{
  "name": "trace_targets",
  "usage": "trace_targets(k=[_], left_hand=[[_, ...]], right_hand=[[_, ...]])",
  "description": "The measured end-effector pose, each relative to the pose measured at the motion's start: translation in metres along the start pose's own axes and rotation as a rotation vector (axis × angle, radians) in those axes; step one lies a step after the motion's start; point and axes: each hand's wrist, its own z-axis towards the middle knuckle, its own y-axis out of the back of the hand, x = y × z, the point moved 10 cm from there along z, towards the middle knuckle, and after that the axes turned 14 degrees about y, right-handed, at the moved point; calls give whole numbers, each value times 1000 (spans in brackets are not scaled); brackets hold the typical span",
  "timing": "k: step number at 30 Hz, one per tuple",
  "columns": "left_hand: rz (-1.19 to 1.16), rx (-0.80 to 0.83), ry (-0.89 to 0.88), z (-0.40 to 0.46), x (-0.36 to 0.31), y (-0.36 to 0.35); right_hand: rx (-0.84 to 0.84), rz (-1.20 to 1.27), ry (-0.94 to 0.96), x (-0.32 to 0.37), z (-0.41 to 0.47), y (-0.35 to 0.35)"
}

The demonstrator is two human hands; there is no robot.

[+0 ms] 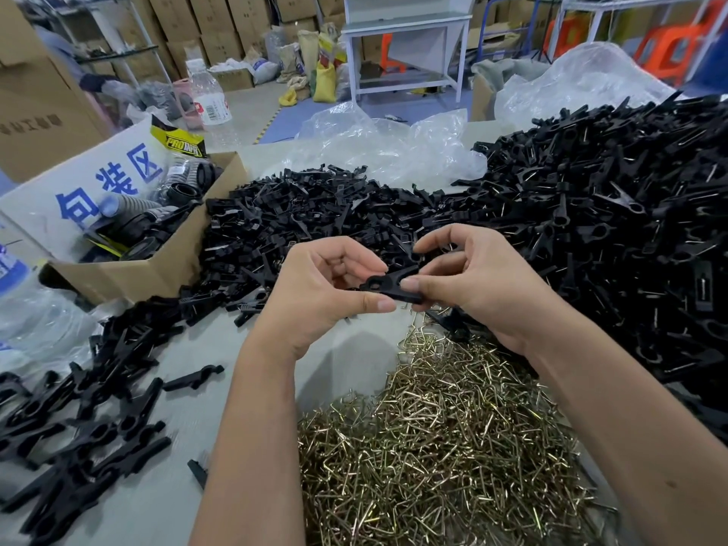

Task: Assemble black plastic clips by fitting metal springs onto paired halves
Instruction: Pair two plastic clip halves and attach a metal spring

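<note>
Both hands meet above the table's middle and pinch one black plastic clip, its two halves paired. My left hand grips its round left end between thumb and fingers. My right hand holds the right end with thumb on top. A pile of brass-coloured metal springs lies just below the hands. Loose black clip halves are heaped behind the hands. Whether a spring sits on the held clip is hidden by my fingers.
A large heap of black clips fills the right side. More black clips lie scattered at the left. An open cardboard box with black parts stands at the left back. Clear plastic bags lie behind the heaps.
</note>
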Motion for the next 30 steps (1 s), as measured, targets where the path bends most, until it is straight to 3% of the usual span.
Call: trace_targets(k=[4,10,14,19,24,30], left_hand=[[30,7,6,1,-1,-4],[-138,18,-39,0,-9,-4],[-213,44,-66,0,-13,-6],[-270,85,-80,-3,-19,-13],[-317,70,-46,0,-16,-10],[-338,100,-12,0,-14,-15]], right_hand=[[-54,13,-33,-3,-2,3],[-7,751,-225,-18,-9,-33],[15,1042,-346,-24,-17,-57],[334,1092,-344,-1,-29,-84],[223,974,-309,-8,-23,-71],[304,1050,-236,4,-22,-72]])
